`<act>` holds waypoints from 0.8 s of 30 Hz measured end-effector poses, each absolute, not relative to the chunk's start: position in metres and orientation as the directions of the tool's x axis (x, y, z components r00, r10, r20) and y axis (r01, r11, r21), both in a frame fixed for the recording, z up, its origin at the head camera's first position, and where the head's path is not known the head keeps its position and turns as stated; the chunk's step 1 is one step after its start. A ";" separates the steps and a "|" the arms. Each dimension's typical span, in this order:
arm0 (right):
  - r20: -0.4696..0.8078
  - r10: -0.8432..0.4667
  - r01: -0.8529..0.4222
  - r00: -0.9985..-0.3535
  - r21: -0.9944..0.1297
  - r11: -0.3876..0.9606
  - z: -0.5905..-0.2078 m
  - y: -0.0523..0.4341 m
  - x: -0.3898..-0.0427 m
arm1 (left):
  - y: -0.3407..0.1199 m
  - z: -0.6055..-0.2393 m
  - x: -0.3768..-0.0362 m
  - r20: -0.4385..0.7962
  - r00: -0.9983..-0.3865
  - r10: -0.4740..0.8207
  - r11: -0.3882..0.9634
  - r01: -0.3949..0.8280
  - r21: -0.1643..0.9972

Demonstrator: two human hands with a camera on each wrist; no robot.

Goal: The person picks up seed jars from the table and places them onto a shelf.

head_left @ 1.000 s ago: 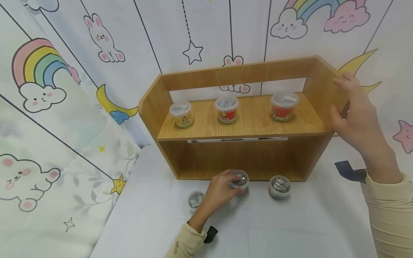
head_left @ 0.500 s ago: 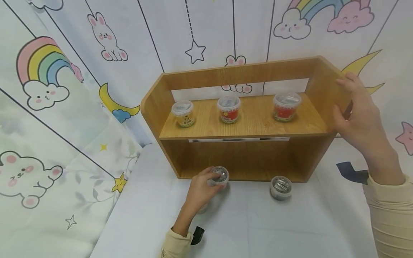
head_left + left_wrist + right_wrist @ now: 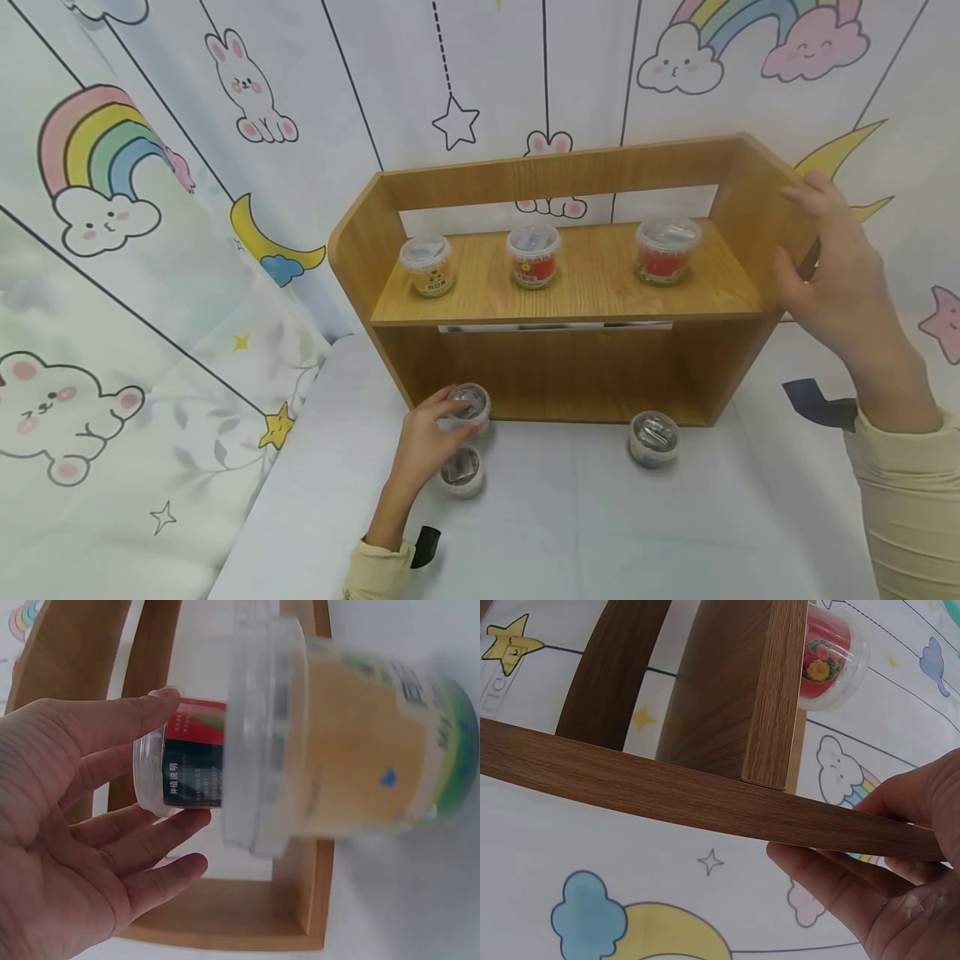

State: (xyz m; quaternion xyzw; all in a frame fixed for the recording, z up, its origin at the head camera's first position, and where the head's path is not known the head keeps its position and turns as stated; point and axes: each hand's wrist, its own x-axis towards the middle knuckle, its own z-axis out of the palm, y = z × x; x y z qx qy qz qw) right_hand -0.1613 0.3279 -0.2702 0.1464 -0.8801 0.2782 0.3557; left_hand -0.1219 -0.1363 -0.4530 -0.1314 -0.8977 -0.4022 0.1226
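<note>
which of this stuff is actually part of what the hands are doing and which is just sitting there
In use:
- left hand, gripping a small lidded tub at the shelf's lower opening
- right hand, holding the right side panel of the wooden shelf

Lying about:
- second tub beside the left hand
- third tub on the table
- three tubs on the upper shelf
- dark tape mark
</note>
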 end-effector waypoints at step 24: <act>0.702 -0.073 -0.463 -0.709 -0.384 0.799 -0.270 0.328 -0.162 | -0.159 -0.468 -0.146 0.362 -0.931 0.054 0.665 0.304 0.683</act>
